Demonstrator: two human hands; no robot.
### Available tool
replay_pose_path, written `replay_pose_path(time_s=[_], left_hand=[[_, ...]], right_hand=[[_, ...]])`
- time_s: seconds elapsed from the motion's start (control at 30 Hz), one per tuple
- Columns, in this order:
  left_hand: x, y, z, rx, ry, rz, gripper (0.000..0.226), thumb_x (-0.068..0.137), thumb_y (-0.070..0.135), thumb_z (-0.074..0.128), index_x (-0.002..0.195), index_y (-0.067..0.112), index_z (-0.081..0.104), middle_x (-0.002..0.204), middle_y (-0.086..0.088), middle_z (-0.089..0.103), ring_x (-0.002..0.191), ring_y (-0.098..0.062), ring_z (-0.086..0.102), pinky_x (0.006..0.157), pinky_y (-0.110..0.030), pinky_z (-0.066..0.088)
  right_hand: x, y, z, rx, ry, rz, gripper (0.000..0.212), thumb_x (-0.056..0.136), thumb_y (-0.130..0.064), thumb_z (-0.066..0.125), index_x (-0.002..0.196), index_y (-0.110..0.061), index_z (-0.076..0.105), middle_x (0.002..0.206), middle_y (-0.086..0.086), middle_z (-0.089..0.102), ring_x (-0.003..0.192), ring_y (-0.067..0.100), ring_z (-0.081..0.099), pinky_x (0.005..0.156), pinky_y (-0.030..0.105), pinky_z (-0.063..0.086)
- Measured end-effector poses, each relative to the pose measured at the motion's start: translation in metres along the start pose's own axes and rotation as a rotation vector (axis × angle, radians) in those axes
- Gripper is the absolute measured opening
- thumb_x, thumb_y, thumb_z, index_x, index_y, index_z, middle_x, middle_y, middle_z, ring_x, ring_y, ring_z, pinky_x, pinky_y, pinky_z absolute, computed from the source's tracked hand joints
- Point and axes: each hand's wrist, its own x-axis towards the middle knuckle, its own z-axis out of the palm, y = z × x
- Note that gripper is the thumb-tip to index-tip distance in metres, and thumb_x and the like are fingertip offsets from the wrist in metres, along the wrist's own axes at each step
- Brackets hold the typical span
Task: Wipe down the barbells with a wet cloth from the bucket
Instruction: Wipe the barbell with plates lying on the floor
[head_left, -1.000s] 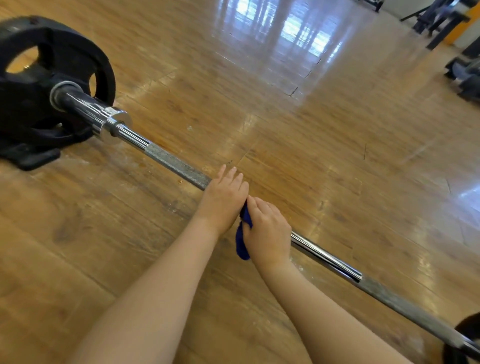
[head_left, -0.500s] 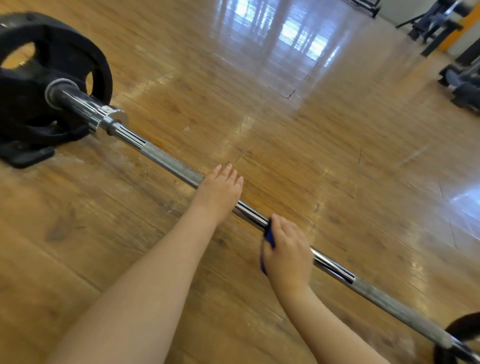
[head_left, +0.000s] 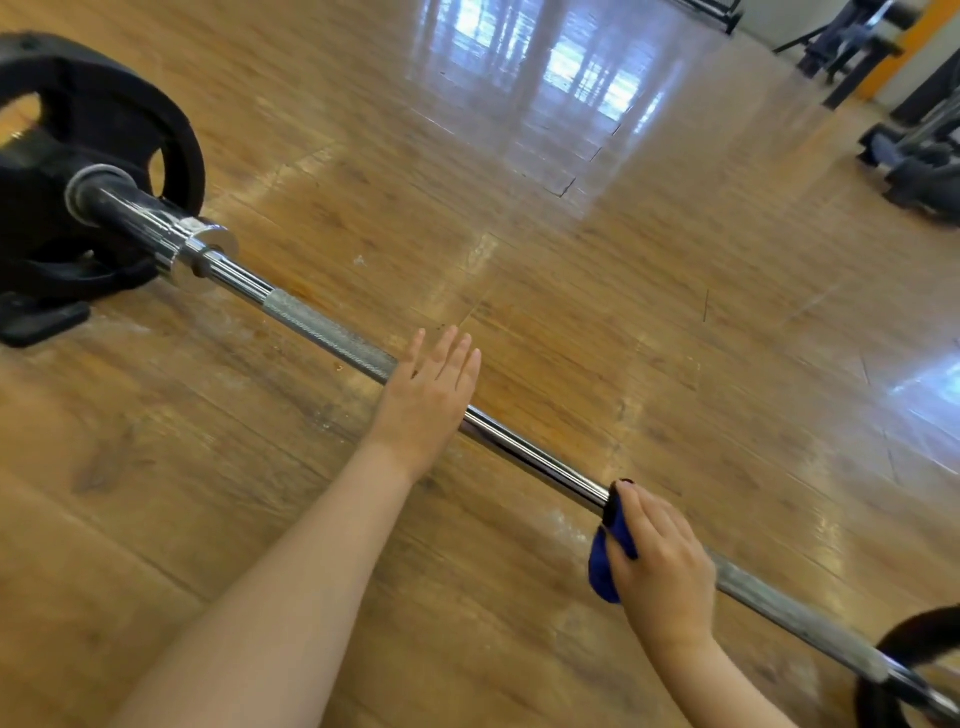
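Note:
A chrome barbell (head_left: 535, 460) lies diagonally across the wooden floor, from a black weight plate (head_left: 78, 156) at upper left to another plate (head_left: 914, 670) at the lower right edge. My left hand (head_left: 426, 400) rests flat on the bar near its middle, fingers straight. My right hand (head_left: 662, 566) grips a blue cloth (head_left: 605, 571) wrapped around the bar, well to the right of the left hand. The bucket is out of view.
The wooden floor (head_left: 623, 312) is glossy with window reflections. Gym machines (head_left: 919, 156) stand at the far upper right. A black stand base (head_left: 36, 322) sits under the left plate.
My right hand has slid the cloth along the bar to the right, away from my left hand. My left hand has stayed on the bar, its fingers now straighter.

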Motion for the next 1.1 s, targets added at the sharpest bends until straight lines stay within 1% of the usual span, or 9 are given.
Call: replay_pose_path(time_s=[0.13,0.27,0.43,0.63,0.77,0.9,0.97,1.03,1.1], left_hand=[[0.005,0.002,0.001,-0.043,-0.009,-0.002,0.058,0.1,0.006,0.028,0.15,0.004,-0.003,0.158,-0.016,0.003,0.146,-0.031,-0.003,0.116,-0.044,-0.004],[0.009,0.002,0.0,-0.038,-0.005,-0.012,0.059,0.1,0.003,0.027,0.149,0.002,-0.005,0.157,-0.022,0.002,0.145,-0.034,-0.003,0.115,-0.044,-0.007],[0.02,0.0,-0.009,-0.05,-0.104,0.01,0.052,0.1,0.006,0.026,0.15,0.003,0.008,0.157,-0.019,0.01,0.146,-0.03,0.001,0.118,-0.041,0.0],[0.008,0.006,-0.008,-0.066,-0.029,-0.039,0.055,0.098,0.004,0.036,0.149,0.004,0.015,0.157,-0.016,0.013,0.146,-0.03,0.004,0.117,-0.04,-0.001],[0.002,0.009,-0.003,-0.107,0.017,-0.082,0.062,0.096,0.002,0.036,0.15,0.007,0.007,0.159,-0.013,0.006,0.146,-0.03,-0.002,0.116,-0.039,-0.006],[-0.002,0.006,0.005,-0.055,0.035,-0.051,0.063,0.097,0.003,0.035,0.15,0.006,0.002,0.159,-0.013,0.001,0.146,-0.03,-0.005,0.115,-0.04,-0.007],[-0.005,0.003,0.015,-0.05,0.142,-0.09,0.069,0.09,0.004,0.055,0.148,0.003,0.019,0.156,-0.016,0.018,0.145,-0.032,0.012,0.114,-0.041,0.002],[-0.008,-0.001,0.025,-0.069,0.22,-0.168,0.077,0.07,0.007,0.079,0.138,0.001,0.044,0.144,-0.018,0.043,0.136,-0.034,0.036,0.11,-0.044,0.019],[-0.011,-0.002,0.035,-0.043,0.246,-0.171,0.081,0.061,0.009,0.085,0.134,0.002,0.049,0.14,-0.018,0.047,0.132,-0.035,0.041,0.107,-0.047,0.025]], right_hand=[[0.004,-0.017,0.007,0.048,0.002,0.119,0.059,0.042,0.006,0.087,0.099,0.003,0.07,0.092,0.013,0.071,0.082,0.032,0.068,0.067,0.041,0.056],[0.042,-0.072,0.023,0.143,0.01,0.01,0.057,0.04,-0.004,0.088,0.094,-0.001,0.072,0.09,0.01,0.072,0.08,0.027,0.069,0.07,0.032,0.055],[0.08,-0.132,0.038,0.209,-0.028,-0.057,0.032,0.058,-0.001,0.078,0.089,-0.005,0.07,0.078,0.006,0.068,0.072,0.026,0.065,0.066,0.031,0.055],[0.034,-0.054,0.013,0.081,0.026,-0.072,0.059,0.043,0.0,0.087,0.099,0.001,0.071,0.091,0.009,0.071,0.08,0.026,0.069,0.072,0.033,0.056],[-0.005,0.004,-0.006,0.036,-0.001,0.073,0.059,0.049,0.008,0.086,0.105,0.002,0.068,0.097,0.013,0.071,0.086,0.031,0.068,0.067,0.04,0.056],[-0.009,0.006,-0.005,0.021,-0.008,0.167,0.055,0.048,0.012,0.083,0.1,0.003,0.069,0.093,0.015,0.071,0.084,0.035,0.068,0.062,0.043,0.056],[-0.003,-0.005,0.002,0.053,0.002,0.211,0.054,0.047,0.013,0.082,0.098,0.002,0.07,0.091,0.014,0.071,0.083,0.036,0.068,0.063,0.044,0.056],[0.009,-0.026,0.009,0.101,0.022,0.187,0.048,0.049,0.008,0.079,0.095,0.0,0.071,0.09,0.013,0.072,0.081,0.034,0.068,0.067,0.04,0.055],[0.029,-0.056,0.017,0.139,0.045,0.124,0.032,0.06,-0.005,0.063,0.091,-0.004,0.072,0.087,0.009,0.072,0.076,0.028,0.068,0.066,0.032,0.054]])
